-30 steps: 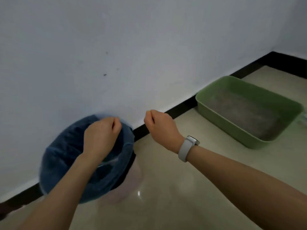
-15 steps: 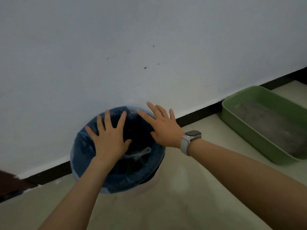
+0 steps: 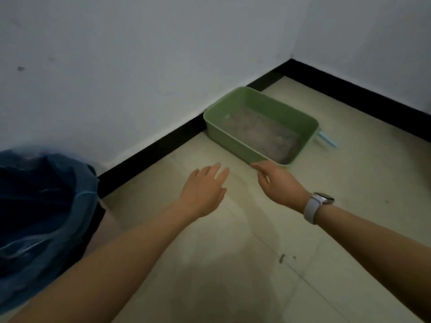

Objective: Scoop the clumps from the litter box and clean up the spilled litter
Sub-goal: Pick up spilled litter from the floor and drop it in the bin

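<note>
Both hands out over the floor (image 3: 349, 183), reaching toward the corner. The left hand (image 3: 204, 191) is flat, palm down, fingers (image 3: 213, 171) straight and close together, holding nothing. Ahead of those fingertips and off to their right sits the green litter box (image 3: 224, 132), clearly apart from them, its long side along the black baseboard (image 3: 149, 149). The right hand (image 3: 278, 183) is nearer: its fingers (image 3: 262, 167) are loosely extended, slightly spread, with the foremost fingertip right at the box's near rim — touching or just short, hard to say. Nothing is gripped there either. Grey litter (image 3: 258, 134) fills the box bottom, beyond the right fingertips. Past the far right corner of the box, well beyond both hands, a pale blue scoop (image 3: 327, 139) pokes out on the floor. Behind the left hand, by the left forearm, stands the bin (image 3: 42, 220) with its blue liner. A few dark specks (image 3: 282, 258) lie on the tiles under the right forearm, back from the fingers. A pale watch (image 3: 318, 205) is on the right wrist.
</note>
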`<state>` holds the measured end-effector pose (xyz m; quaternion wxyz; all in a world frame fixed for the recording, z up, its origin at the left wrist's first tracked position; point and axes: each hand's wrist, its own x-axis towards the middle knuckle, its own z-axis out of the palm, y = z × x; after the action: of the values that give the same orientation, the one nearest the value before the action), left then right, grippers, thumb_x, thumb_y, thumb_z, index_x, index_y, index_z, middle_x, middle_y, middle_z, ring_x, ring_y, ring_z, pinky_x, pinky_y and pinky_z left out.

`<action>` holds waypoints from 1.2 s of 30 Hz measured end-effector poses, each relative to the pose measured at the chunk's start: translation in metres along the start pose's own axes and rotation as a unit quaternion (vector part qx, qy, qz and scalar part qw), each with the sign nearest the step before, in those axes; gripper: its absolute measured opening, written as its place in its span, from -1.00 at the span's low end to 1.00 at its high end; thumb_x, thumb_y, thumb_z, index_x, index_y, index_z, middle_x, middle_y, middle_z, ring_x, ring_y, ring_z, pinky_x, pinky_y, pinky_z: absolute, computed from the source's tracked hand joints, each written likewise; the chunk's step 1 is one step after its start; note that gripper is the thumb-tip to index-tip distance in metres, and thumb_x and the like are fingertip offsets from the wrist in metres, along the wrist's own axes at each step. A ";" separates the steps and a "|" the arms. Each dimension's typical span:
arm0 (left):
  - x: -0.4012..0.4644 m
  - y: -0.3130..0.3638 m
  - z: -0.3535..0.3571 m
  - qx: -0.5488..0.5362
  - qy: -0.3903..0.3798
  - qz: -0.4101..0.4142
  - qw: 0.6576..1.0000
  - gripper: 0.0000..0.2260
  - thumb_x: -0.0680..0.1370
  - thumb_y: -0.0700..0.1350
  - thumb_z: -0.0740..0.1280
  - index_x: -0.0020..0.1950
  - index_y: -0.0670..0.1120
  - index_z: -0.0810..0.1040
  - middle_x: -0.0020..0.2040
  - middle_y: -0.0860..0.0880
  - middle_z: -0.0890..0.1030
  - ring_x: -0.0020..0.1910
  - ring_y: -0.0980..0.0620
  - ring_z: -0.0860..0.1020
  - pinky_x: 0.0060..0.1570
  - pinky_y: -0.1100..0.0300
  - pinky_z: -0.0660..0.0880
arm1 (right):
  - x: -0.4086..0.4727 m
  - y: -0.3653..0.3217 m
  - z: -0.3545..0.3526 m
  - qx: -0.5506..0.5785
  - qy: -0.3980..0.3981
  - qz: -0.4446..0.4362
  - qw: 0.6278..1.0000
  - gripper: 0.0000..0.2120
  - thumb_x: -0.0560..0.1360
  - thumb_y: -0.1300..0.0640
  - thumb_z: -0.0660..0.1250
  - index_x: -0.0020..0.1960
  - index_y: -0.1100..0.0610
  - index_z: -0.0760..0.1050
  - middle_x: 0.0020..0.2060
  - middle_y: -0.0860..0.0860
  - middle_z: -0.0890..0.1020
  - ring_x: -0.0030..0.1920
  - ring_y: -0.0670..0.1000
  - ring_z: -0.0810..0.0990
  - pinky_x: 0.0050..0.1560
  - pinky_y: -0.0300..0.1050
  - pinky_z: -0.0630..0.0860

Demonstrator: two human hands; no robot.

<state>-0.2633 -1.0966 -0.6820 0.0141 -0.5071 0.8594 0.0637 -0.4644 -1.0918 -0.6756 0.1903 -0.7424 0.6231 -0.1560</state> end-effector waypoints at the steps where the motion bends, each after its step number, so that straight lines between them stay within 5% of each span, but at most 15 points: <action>1: 0.010 0.018 0.015 0.004 -0.046 0.029 0.999 -0.51 0.63 0.02 0.03 0.53 -0.04 -0.01 0.53 -0.10 0.04 0.46 -0.10 0.14 0.39 -0.03 0.17 | -0.019 0.029 0.004 -0.005 -0.016 0.043 0.999 -0.66 0.56 0.22 0.11 0.31 0.14 0.42 0.27 0.08 0.48 0.27 0.09 0.45 0.25 -0.12 0.32; 5: 0.023 0.087 0.087 -0.035 -0.190 0.049 0.980 -0.51 0.64 -0.01 0.02 0.53 -0.10 -0.05 0.54 -0.12 -0.05 0.49 -0.13 0.03 0.39 -0.05 0.16 | -0.099 0.118 0.036 -0.018 -0.099 0.184 0.978 -0.61 0.58 0.22 0.04 0.39 0.11 0.32 0.38 0.06 0.37 0.39 0.03 0.32 0.34 -0.16 0.24; 10: -0.018 0.148 0.175 -0.069 -0.237 -0.038 0.968 -0.48 0.63 0.00 0.01 0.53 -0.10 -0.10 0.54 -0.11 -0.17 0.51 -0.12 -0.18 0.44 -0.07 -0.12 | -0.181 0.164 0.099 -0.018 -0.134 0.208 0.969 -0.32 0.43 -0.07 -0.26 0.50 0.18 -0.12 0.51 0.07 -0.06 0.50 -0.03 -0.09 0.36 -0.34 -0.25; 13: -0.045 0.158 0.207 -0.067 -0.171 -0.093 0.979 -0.48 0.51 0.02 0.07 0.41 -0.20 0.35 0.45 -0.22 0.27 0.43 -0.23 0.24 0.33 -0.17 0.25 | -0.188 0.167 0.129 -0.007 -0.121 0.215 0.969 -0.28 0.38 -0.07 -0.28 0.49 0.21 -0.19 0.50 0.09 -0.14 0.47 -0.07 -0.22 0.36 -0.28 -0.35; 15: -0.056 0.155 0.226 -0.070 -0.132 -0.072 0.986 -0.48 0.44 0.02 0.08 0.29 -0.18 0.49 0.34 -0.19 0.44 0.36 -0.19 0.32 0.30 -0.11 0.27 | -0.176 0.165 0.144 0.004 -0.088 0.226 0.970 -0.30 0.42 -0.05 -0.26 0.49 0.23 -0.18 0.50 0.12 -0.15 0.46 -0.07 -0.25 0.36 -0.26 -0.40; 19: -0.061 0.141 0.237 -0.058 -0.093 -0.031 0.993 -0.52 0.47 -0.01 0.08 0.31 -0.15 0.47 0.35 -0.14 0.45 0.36 -0.11 0.28 0.29 -0.01 0.15 | -0.167 0.145 0.171 0.007 -0.074 0.168 0.983 -0.32 0.44 -0.03 -0.25 0.49 0.28 -0.11 0.47 0.12 -0.10 0.48 0.05 -0.18 0.42 -0.21 -0.39; 21: -0.062 0.136 0.238 -0.053 -0.095 -0.021 0.994 -0.54 0.48 -0.02 0.07 0.31 -0.13 0.48 0.34 -0.13 0.46 0.35 -0.10 0.32 0.28 0.02 0.15 | -0.180 0.133 0.182 -0.021 -0.095 0.090 0.991 -0.38 0.44 0.10 -0.07 0.46 0.32 0.08 0.44 0.21 0.10 0.47 0.20 0.08 0.46 -0.14 -0.23; 24: -0.061 0.135 0.239 -0.056 -0.073 -0.025 0.995 -0.55 0.49 -0.04 0.07 0.31 -0.13 0.47 0.35 -0.13 0.45 0.35 -0.06 0.27 0.29 0.03 0.14 | -0.190 0.134 0.183 -0.030 -0.092 0.031 0.995 -0.45 0.39 0.20 0.05 0.37 0.31 0.22 0.35 0.25 0.37 0.40 0.15 0.21 0.44 -0.13 -0.10; 30: -0.060 0.142 0.240 -0.060 -0.060 -0.043 0.995 -0.55 0.50 -0.05 0.06 0.32 -0.15 0.46 0.36 -0.15 0.43 0.35 -0.15 0.39 0.31 -0.01 0.13 | -0.182 0.157 0.159 0.067 -0.052 0.097 0.992 -0.44 0.47 0.13 -0.08 0.44 0.29 0.17 0.42 0.13 0.23 0.44 0.00 0.09 0.44 -0.35 -0.20; 36: -0.061 0.142 0.235 -0.058 -0.055 -0.057 0.995 -0.57 0.51 -0.04 0.05 0.27 -0.12 0.52 0.32 -0.12 0.49 0.30 -0.12 0.45 0.27 0.02 0.17 | -0.204 0.147 0.177 0.058 -0.082 0.047 0.994 -0.48 0.46 0.23 0.00 0.41 0.26 0.26 0.41 0.12 0.28 0.43 -0.05 0.10 0.46 -0.26 -0.14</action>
<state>-0.3677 -0.9469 -0.8957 0.0354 -0.5509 0.8220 0.1397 -0.5442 -0.8975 -0.9000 0.2903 -0.7105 0.6294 -0.1216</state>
